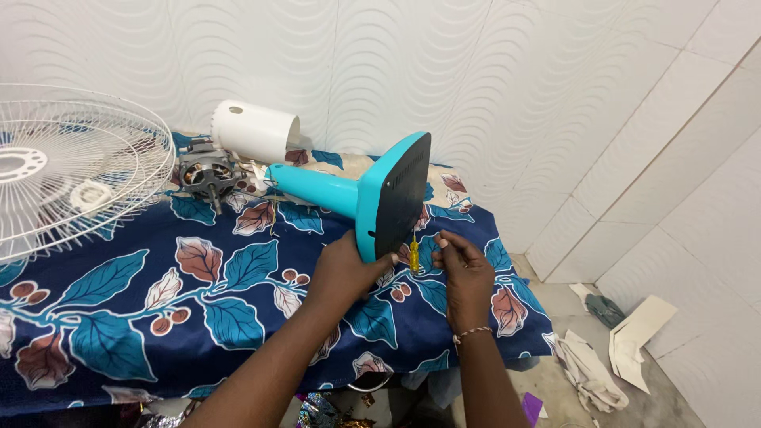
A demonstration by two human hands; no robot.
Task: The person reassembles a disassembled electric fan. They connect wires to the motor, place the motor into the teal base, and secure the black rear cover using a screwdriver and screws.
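1. A turquoise fan base [394, 198] with a dark underside is being propped on its edge near the front right corner of the counter [119, 317], its stem lying towards the back edge.
2. Its lower rim is being gripped by the left hand [345, 273], the grip closed on it.
3. A small yellow-handled screwdriver [413, 257] is being pinched in the right hand [468, 277] against the underside.
4. A fan motor [208, 174], a white cylindrical cover [254, 131] and a white wire guard [75, 170] are lying by the back left edge.
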